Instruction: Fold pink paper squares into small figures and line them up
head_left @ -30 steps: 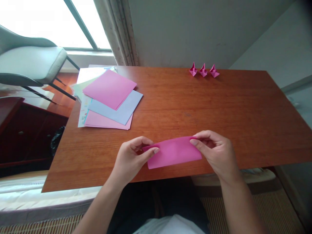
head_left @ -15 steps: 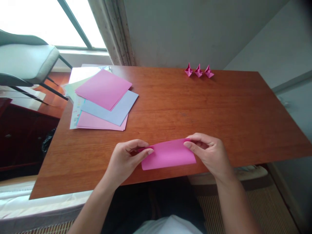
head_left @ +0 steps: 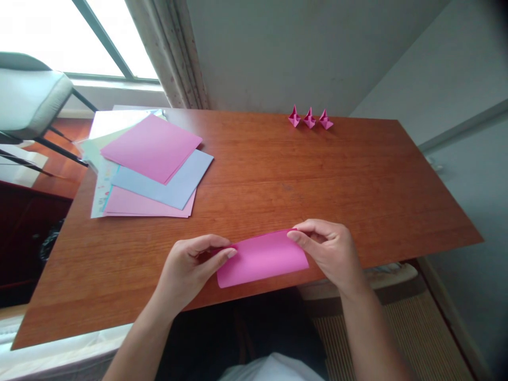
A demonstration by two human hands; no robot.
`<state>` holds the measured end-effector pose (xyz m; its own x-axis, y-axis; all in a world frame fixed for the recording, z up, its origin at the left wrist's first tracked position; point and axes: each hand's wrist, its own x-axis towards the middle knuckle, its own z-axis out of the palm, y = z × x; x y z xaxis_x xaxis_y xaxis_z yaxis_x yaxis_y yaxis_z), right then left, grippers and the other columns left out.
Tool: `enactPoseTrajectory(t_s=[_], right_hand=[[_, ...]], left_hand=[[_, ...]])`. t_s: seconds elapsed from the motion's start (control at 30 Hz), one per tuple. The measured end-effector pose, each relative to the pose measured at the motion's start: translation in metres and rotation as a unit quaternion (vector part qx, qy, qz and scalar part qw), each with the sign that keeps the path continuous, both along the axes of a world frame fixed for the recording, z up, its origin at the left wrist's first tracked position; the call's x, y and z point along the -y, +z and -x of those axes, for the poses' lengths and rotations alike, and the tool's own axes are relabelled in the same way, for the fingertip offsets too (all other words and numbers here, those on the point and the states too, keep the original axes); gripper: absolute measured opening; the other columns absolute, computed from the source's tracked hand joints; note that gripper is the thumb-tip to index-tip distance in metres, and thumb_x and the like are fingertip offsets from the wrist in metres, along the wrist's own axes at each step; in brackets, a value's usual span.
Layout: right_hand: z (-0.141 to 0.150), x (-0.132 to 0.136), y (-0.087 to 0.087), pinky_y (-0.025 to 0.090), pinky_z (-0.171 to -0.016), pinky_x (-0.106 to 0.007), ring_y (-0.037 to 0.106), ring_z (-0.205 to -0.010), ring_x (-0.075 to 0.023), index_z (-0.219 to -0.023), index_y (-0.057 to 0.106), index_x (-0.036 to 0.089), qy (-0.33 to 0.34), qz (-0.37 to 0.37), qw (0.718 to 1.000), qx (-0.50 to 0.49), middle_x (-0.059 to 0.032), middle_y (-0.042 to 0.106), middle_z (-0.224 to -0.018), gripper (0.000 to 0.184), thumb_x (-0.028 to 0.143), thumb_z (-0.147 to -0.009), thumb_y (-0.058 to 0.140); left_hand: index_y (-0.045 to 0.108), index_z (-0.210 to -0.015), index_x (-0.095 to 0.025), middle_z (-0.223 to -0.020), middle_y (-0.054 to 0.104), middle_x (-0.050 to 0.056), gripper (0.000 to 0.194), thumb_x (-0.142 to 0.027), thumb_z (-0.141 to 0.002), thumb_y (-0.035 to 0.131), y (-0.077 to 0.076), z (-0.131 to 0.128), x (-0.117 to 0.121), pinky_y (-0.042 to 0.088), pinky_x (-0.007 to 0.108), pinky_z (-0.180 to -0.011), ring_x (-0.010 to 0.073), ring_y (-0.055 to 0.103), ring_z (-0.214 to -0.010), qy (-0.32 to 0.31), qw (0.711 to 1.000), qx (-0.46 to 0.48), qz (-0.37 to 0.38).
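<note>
A bright pink sheet of paper [head_left: 264,259], shaped as a long rectangle, stretches between my hands above the table's front edge. Its far long edge looks folded; its near edge hangs loose. My left hand [head_left: 194,270] pinches the upper left corner between thumb and forefinger. At the upper right corner my right hand [head_left: 327,248] pinches it the same way, the other fingers curled behind. Three small folded pink paper figures [head_left: 310,118] with pointed tips stand in a row at the table's back edge.
On the left of the wooden table [head_left: 254,180] lies a pile with pink paper [head_left: 153,148], blue paper [head_left: 190,182] and lighter pink sheets [head_left: 146,203]. A grey chair [head_left: 35,100] stands by the window beyond the table. A curtain [head_left: 170,53] hangs behind.
The view has turned to the right, so everything sits further left. Both hands keep their pinch on the pink paper, which tilts slightly more.
</note>
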<state>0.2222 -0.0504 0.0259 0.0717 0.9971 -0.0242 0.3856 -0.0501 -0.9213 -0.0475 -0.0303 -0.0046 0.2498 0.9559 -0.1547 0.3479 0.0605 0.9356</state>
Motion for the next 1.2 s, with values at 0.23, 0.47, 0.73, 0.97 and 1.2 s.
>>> enactPoseTrajectory(t_s=[0.23,0.47,0.73,0.97,1.2], right_hand=[[0.000,0.002,0.002,0.046,-0.061,-0.025,0.064,-0.067,-0.0146,-0.075,0.076,0.022,-0.005,0.007,1.000,0.010,-0.0002,0.073,-0.072,0.021,0.041,-0.084,0.078],[0.000,0.001,0.002,0.045,-0.061,-0.024,0.063,-0.065,-0.0142,-0.073,0.075,0.022,-0.011,0.002,1.000,0.011,0.0002,0.072,-0.071,0.022,0.040,-0.083,0.079],[0.000,0.003,0.001,0.046,-0.062,-0.023,0.064,-0.066,-0.0127,-0.073,0.076,0.023,-0.006,-0.003,1.000,0.007,0.0019,0.073,-0.071,0.020,0.039,-0.085,0.078],[-0.008,0.006,-0.010,0.050,-0.060,-0.022,0.067,-0.066,-0.0140,-0.075,0.077,0.025,-0.040,0.002,0.999,0.001,0.0009,0.075,-0.074,0.016,0.039,-0.083,0.079],[-0.010,0.005,-0.017,0.055,-0.057,-0.022,0.070,-0.064,-0.0156,-0.076,0.079,0.026,-0.064,0.008,0.998,0.015,-0.0003,0.077,-0.074,0.016,0.042,-0.078,0.083]], left_hand=[[0.077,-0.080,-0.018,-0.076,0.076,0.004,0.021,-0.039,-0.080,0.079,-0.002,0.001,0.001,0.052,0.020,-0.057,0.0151,0.067,-0.064,0.000,1.000,-0.005,0.003],[0.077,-0.081,-0.019,-0.077,0.077,0.004,0.020,-0.039,-0.079,0.080,-0.003,0.001,0.001,0.053,0.019,-0.058,0.0152,0.069,-0.065,0.003,1.000,-0.004,-0.002],[0.078,-0.083,-0.020,-0.079,0.078,0.003,0.015,-0.034,-0.080,0.080,-0.006,0.001,0.002,0.054,0.018,-0.060,0.0142,0.070,-0.066,0.004,1.000,-0.002,-0.028],[0.080,-0.093,-0.020,-0.087,0.079,0.004,0.016,-0.029,-0.080,0.081,-0.001,-0.005,0.004,0.058,0.019,-0.067,0.0155,0.074,-0.075,0.028,0.998,0.060,-0.011],[0.080,-0.092,-0.020,-0.088,0.080,0.004,0.013,-0.025,-0.080,0.082,-0.005,-0.008,0.006,0.057,0.018,-0.068,0.0136,0.073,-0.075,0.043,0.992,0.116,-0.024]])
